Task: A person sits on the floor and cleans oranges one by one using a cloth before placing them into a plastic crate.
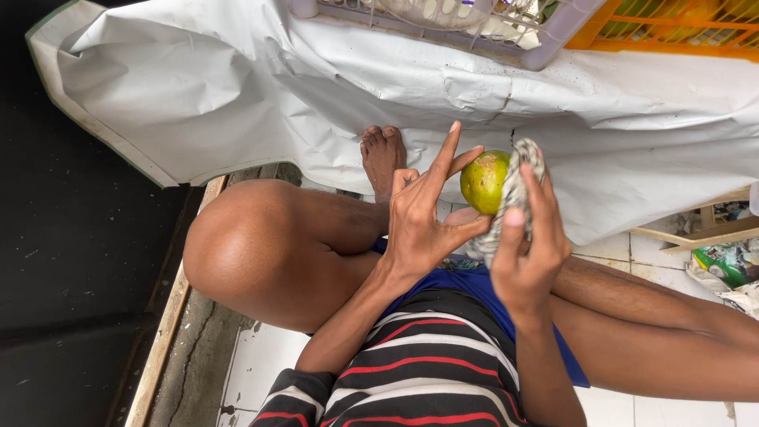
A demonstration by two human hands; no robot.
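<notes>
White sheet [237,95] behind; left hand [419,217] gripping green fruit [482,182], right hand [530,245] clutching cloth [514,190], mid-wipe; turning fruit next.

A floor-level market or sorting spot is suggested by white sheeting [237,87], plastic crates [545,35] and tiled floor [261,364].

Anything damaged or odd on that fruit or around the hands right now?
The green fruit in the left hand has brown blotches near its top, a blemished skin. The right hand presses a patterned cloth against it. The white sheet beyond is creased and carries dark specks. Nothing looks spilled.
</notes>
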